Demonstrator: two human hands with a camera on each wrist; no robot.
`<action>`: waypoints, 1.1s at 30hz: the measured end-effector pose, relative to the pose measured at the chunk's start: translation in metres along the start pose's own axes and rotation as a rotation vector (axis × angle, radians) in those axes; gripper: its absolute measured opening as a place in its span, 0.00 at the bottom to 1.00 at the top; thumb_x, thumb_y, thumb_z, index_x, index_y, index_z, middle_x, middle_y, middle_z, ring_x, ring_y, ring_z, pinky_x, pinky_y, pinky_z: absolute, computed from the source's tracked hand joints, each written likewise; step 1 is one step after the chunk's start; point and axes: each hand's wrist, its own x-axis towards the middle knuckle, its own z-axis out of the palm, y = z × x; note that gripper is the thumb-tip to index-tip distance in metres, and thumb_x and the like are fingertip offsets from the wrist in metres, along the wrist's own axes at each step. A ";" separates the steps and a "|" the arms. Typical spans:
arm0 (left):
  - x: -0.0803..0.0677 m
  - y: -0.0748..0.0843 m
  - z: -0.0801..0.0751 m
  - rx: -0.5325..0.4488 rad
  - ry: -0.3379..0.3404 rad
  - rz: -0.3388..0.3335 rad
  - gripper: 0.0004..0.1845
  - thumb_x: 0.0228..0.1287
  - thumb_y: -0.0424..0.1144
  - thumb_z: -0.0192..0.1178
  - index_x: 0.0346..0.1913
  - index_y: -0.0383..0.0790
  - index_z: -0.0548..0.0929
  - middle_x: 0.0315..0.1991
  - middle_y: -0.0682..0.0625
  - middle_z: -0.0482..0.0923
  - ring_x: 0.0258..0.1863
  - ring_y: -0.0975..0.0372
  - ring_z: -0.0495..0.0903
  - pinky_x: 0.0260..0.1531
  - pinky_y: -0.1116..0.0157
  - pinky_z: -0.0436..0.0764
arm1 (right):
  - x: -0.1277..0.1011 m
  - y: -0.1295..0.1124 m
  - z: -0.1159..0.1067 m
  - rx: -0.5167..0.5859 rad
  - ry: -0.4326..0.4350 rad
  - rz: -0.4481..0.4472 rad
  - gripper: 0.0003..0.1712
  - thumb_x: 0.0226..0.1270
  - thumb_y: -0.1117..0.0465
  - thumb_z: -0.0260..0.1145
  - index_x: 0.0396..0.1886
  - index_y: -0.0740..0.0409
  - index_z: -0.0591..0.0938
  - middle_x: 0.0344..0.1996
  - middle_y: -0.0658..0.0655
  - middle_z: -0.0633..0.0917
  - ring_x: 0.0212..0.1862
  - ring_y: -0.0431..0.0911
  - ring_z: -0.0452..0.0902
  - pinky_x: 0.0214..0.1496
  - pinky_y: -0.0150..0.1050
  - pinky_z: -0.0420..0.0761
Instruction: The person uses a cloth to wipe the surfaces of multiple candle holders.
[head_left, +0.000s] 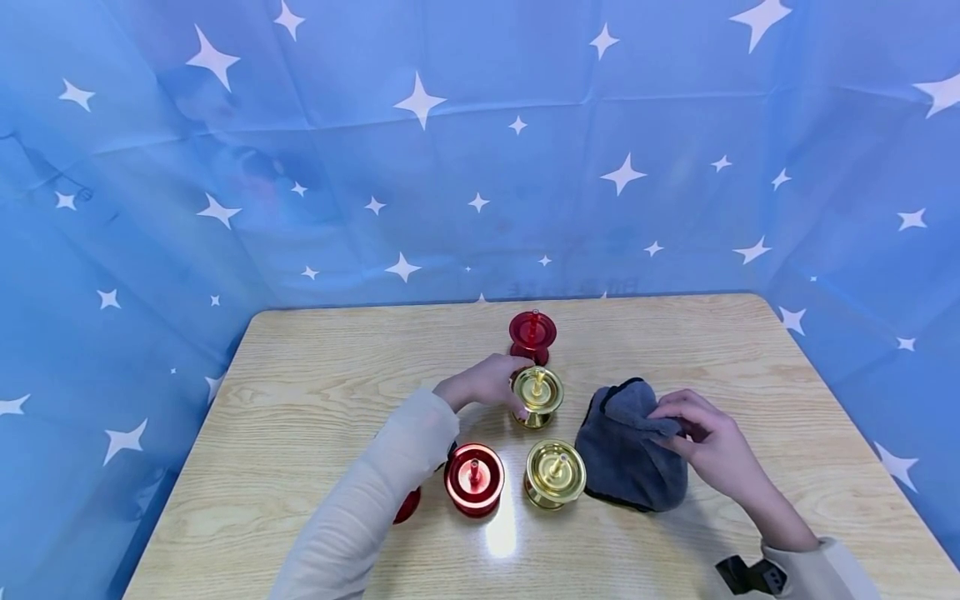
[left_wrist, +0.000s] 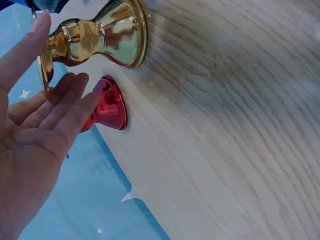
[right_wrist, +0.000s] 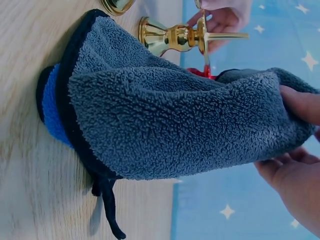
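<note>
My left hand (head_left: 501,385) reaches to the far gold candle holder (head_left: 537,393). In the left wrist view its fingers (left_wrist: 70,97) are straight and its thumb lies by the rim of the gold holder (left_wrist: 95,35), not closed round it. Behind that holder stands a red candle holder (head_left: 532,333) (left_wrist: 107,105). My right hand (head_left: 693,433) pinches the upper fold of a grey fleece cloth (head_left: 630,457) (right_wrist: 165,120) with a blue inner side. The cloth's lower part rests on the table, and the fingers (right_wrist: 300,102) grip its lifted edge.
A near gold holder (head_left: 555,472) and a near red holder (head_left: 474,477) stand in front on the wooden table (head_left: 300,392). Another red piece (head_left: 407,506) is partly hidden under my left sleeve. Blue star-patterned fabric (head_left: 450,167) surrounds the table.
</note>
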 end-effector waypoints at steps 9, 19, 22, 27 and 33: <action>-0.007 -0.006 -0.007 -0.029 0.092 0.089 0.42 0.38 0.35 0.75 0.60 0.29 0.69 0.52 0.42 0.74 0.51 0.56 0.73 0.50 0.66 0.71 | 0.000 0.003 -0.001 -0.016 0.000 -0.020 0.25 0.36 0.88 0.64 0.33 0.60 0.81 0.38 0.54 0.76 0.27 0.36 0.68 0.21 0.29 0.66; -0.035 0.028 -0.039 -0.251 0.258 0.066 0.37 0.38 0.37 0.76 0.56 0.33 0.73 0.42 0.49 0.77 0.43 0.61 0.76 0.41 0.70 0.75 | 0.020 -0.012 -0.011 -0.063 -0.005 -0.053 0.22 0.40 0.87 0.64 0.34 0.62 0.81 0.39 0.53 0.76 0.26 0.36 0.66 0.20 0.29 0.65; -0.044 0.046 -0.046 -0.257 0.305 0.056 0.39 0.38 0.38 0.76 0.57 0.34 0.71 0.43 0.49 0.76 0.44 0.61 0.75 0.41 0.69 0.76 | 0.032 -0.023 -0.016 -0.065 0.018 -0.072 0.22 0.39 0.87 0.65 0.33 0.63 0.81 0.40 0.53 0.76 0.27 0.36 0.68 0.20 0.29 0.65; -0.056 0.073 -0.048 -0.250 0.350 0.114 0.40 0.37 0.38 0.76 0.58 0.34 0.70 0.45 0.48 0.74 0.44 0.60 0.74 0.43 0.66 0.76 | 0.055 -0.049 -0.023 -0.041 0.061 -0.114 0.23 0.38 0.88 0.64 0.34 0.65 0.82 0.41 0.51 0.76 0.29 0.36 0.70 0.20 0.27 0.66; -0.064 0.094 -0.042 -0.275 0.387 0.181 0.38 0.37 0.36 0.76 0.54 0.33 0.69 0.44 0.47 0.73 0.42 0.59 0.74 0.42 0.64 0.76 | 0.077 -0.077 -0.017 0.093 0.060 -0.172 0.22 0.40 0.90 0.62 0.38 0.71 0.79 0.42 0.54 0.76 0.38 0.37 0.75 0.31 0.23 0.75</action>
